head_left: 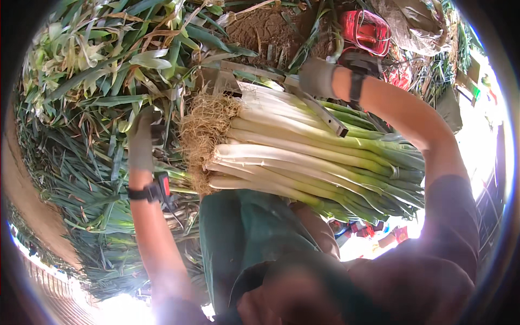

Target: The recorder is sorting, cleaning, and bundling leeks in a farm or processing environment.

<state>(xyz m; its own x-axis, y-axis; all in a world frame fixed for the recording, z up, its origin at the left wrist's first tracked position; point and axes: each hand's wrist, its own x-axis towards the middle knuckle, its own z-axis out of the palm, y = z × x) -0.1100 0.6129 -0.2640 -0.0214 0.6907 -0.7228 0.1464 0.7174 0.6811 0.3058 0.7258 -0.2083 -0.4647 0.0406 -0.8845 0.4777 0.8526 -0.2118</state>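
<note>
A large bundle of leeks (303, 146) lies crosswise in front of me, its tangled roots (206, 135) at the left and green leaves at the right. My left hand (142, 138), in a grey glove, is left of the roots beside loose leaves. Its fingers look stretched out, with nothing visible in them. At the far side of the bundle is my right hand (319, 78), also gloved and blurred. It is by a metal frame, whose square bar (327, 116) reaches over the leeks. The right fingers are hidden, so their grip does not show.
Heaped leeks and cut leaves (97, 76) fill the left side. A red bundle of cord or tape (365, 33) sits at the far right, near a brown sack (414, 24). Bare soil (260, 32) shows at the back. My green-clad leg (254, 222) is below the bundle.
</note>
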